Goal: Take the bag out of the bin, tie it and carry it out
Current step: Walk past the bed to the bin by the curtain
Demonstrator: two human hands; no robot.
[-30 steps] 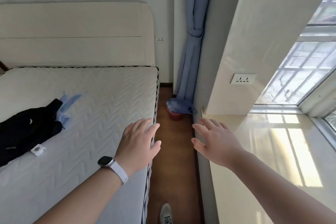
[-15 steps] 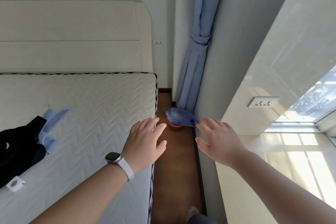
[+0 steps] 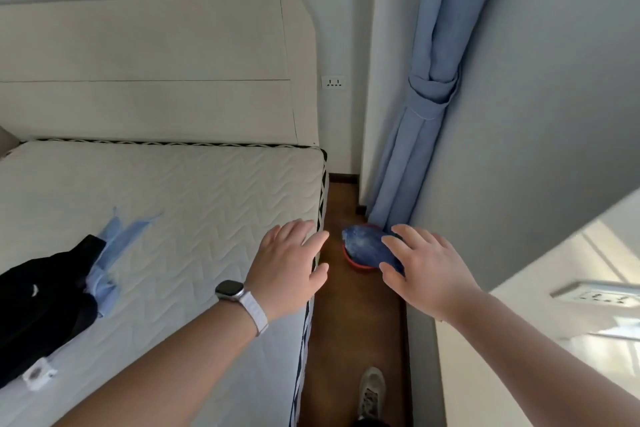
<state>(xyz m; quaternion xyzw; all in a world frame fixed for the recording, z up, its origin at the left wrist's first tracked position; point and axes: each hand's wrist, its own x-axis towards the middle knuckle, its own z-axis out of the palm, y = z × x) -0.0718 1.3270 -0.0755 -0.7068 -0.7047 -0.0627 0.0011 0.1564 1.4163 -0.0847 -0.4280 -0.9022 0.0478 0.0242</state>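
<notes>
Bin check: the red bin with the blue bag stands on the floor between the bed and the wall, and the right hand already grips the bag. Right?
Not quite. In the head view the right hand is open with fingers spread, reaching toward the bag and gripping nothing. The rest holds: the red bin with the blue bag stands on the floor between the bed and the wall.

Left hand (image 3: 289,265) and right hand (image 3: 424,265) reached forward at frame centre, palms down, fingers spread, holding nothing. Between them, lower centre: small red bin (image 3: 356,262) lined with blue bag (image 3: 363,244) on brown floor (image 3: 349,315), at foot of tied blue curtain (image 3: 420,128). Mattress (image 3: 180,204) filled left; black garment (image 3: 45,291) lay at left edge. Shoe (image 3: 371,392) showed at bottom centre
</notes>
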